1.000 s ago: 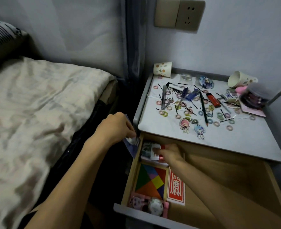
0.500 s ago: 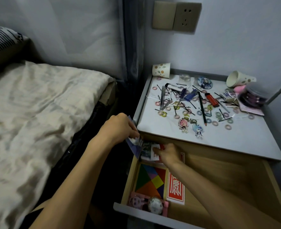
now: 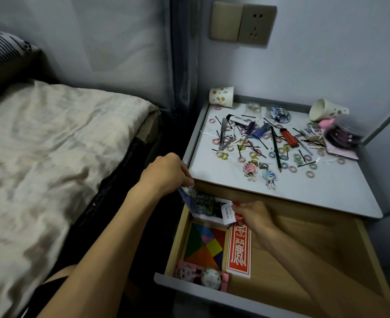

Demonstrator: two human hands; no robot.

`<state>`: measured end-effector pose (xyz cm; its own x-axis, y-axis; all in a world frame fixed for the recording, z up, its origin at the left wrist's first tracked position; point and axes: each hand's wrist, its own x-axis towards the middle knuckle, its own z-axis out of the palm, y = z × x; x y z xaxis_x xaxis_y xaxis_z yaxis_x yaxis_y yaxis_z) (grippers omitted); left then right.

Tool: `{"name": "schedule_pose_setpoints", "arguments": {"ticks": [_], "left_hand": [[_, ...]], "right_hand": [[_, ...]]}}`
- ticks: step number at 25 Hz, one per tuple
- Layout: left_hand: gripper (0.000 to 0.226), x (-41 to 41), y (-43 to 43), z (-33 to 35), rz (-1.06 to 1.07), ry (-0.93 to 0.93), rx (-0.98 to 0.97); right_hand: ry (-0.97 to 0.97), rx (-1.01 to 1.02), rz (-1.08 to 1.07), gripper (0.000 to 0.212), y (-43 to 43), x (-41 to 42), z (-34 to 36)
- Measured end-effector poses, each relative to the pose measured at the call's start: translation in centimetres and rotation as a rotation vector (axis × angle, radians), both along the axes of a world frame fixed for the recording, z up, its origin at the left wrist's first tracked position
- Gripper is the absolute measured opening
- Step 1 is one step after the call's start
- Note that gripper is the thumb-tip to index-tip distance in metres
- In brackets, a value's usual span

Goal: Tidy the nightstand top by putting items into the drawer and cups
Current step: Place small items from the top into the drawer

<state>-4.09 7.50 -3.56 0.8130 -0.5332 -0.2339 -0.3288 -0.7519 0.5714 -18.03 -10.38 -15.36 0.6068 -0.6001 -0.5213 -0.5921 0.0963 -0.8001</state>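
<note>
Pinching a thin bluish sheet [image 3: 188, 195] with the left grip [image 3: 166, 175], fingers curled over its upper edge, right at the far left corner of the open drawer [image 3: 327, 260]. Pinching a small red-and-white packet [image 3: 229, 212] with the right grip [image 3: 254, 214], thumb and fingertips clenched on one end, just right of the left grip and low inside the drawer. Nearer than the right grip, flat on the drawer floor: a coloured tangram [image 3: 204, 244] and a red printed pack [image 3: 238, 251], side by side.

Judging by looks: both held pieces light, thin and floppy, apt to buckle if pushed. Better to keep hold at an edge and lay flat than to drop.

Beyond both grips, on the tabletop [image 3: 315, 193], most of the job not yet done: hair ties [image 3: 292, 169], bobby pins [image 3: 306, 164], a pencil [image 3: 275, 148], two charm keychains [image 3: 250, 171]. Ties soft and easy to pinch; pins thin, probably slippery, best gathered several together; pencil stiff, to be taken mid-shaft; charms likely to swing, so lift by the ring.

Far beyond the left grip, a paper cup [image 3: 221, 97]; far beyond the right grip, a second cup [image 3: 327, 110] lying on its side. Both likely light and easy to crush, so hold gently round the wall.
</note>
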Motion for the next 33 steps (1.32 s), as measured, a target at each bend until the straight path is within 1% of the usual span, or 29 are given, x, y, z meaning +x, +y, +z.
{"name": "schedule_pose_setpoints", "arguments": {"ticks": [2, 4, 6, 8, 10, 12, 16, 18, 20, 21, 22, 24, 25, 26, 27, 29, 30, 32, 33], "left_hand": [[0.002, 0.1, 0.0, -0.1, 0.000, 0.012, -0.003], [0.003, 0.1, 0.3, -0.1, -0.009, 0.043, -0.008], [0.006, 0.1, 0.5, -0.1, -0.014, 0.067, -0.018], [0.010, -0.1, 0.5, 0.1, -0.019, 0.085, -0.045], [0.019, -0.3, 0.5, 0.3, -0.017, 0.097, -0.096], [0.030, -0.3, 0.4, 0.5, -0.002, 0.098, -0.131], [0.047, -0.4, 0.5, 0.7, 0.033, 0.068, -0.154], [0.061, -0.6, 0.4, 0.7, 0.024, 0.060, -0.154], [0.079, -0.9, 0.2, 0.6, 0.017, 0.110, -0.164], [0.084, -1.1, 0.0, 0.6, 0.016, 0.165, -0.191], [0.086, -1.4, -0.1, 0.4, 0.015, 0.234, -0.232], [0.085, -2.2, -0.5, 0.3, 0.011, 0.360, -0.306], [0.084, -2.7, -0.8, 0.1, 0.002, 0.398, -0.310], [0.083, -3.4, -1.2, 0.0, -0.019, 0.428, -0.293], [0.082, -4.1, -1.5, -0.2, -0.043, 0.454, -0.260], [0.074, -4.9, -2.1, -1.0, -0.090, 0.450, -0.175], [0.067, -5.0, -2.1, -1.5, -0.111, 0.372, -0.094], [0.056, -4.6, -1.9, -2.5, -0.120, 0.086, 0.175], [0.054, -4.4, -1.8, -2.9, -0.108, -0.028, 0.287]], "right_hand": [[-0.002, -0.005, -0.063, 0.014, -0.2, 0.2, -0.3], [-0.002, 0.002, -0.083, 0.015, 0.1, 1.1, -0.7], [0.017, -0.014, -0.032, 0.020, 0.5, 1.9, -1.1], [0.044, -0.107, 0.048, 0.023, 0.7, 2.3, -1.4], [0.043, -0.187, 0.095, 0.032, 0.7, 2.6, -1.8], [0.047, -0.240, 0.119, 0.035, 0.8, 2.8, -2.0], [0.049, -0.274, 0.130, 0.026, 1.4, 2.6, -1.6], [0.051, -0.300, 0.144, 0.024, 1.5, 2.0, -1.0], [0.041, -0.340, 0.154, 0.022, 1.5, 0.9, 0.1], [0.007, -0.313, 0.155, 0.021, 1.5, 0.1, 0.9], [-0.056, -0.224, 0.155, 0.021, 1.8, -0.8, 2.0], [-0.218, 0.079, 0.129, 0.022, 2.8, -3.0, 4.0], [-0.286, 0.234, 0.102, 0.022, 3.4, -4.0, 4.9], [-0.329, 0.344, 0.072, 0.020, 3.8, -5.0, 5.4], [-0.346, 0.393, 0.059, 0.020, 4.0, -5.7, 5.6], [-0.330, 0.354, 0.068, 0.018, 3.4, -6.8, 5.3], [-0.307, 0.296, 0.087, 0.017, 2.8, -7.1, 5.0], [-0.239, 0.174, 0.158, 0.011, 1.4, -7.7, 4.1], [-0.184, 0.115, 0.204, 0.012, 0.8, -7.9, 3.8]]}}
